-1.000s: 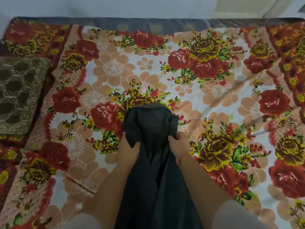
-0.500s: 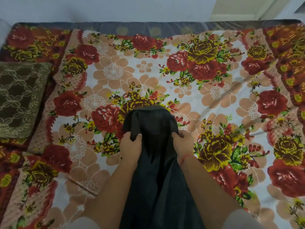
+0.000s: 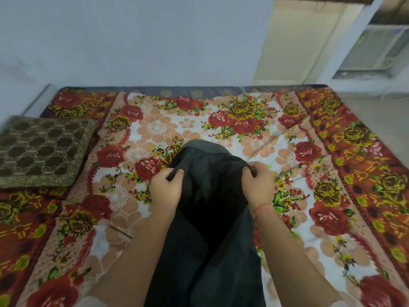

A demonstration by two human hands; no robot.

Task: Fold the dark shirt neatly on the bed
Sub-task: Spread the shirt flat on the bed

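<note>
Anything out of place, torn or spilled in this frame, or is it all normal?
Nothing stands out. The dark shirt is bunched between the left hand and right hand, each gripping an edge, and is not yet laid flat. The floral bedsheet shows a few creases. No tear or spill is visible.
</note>
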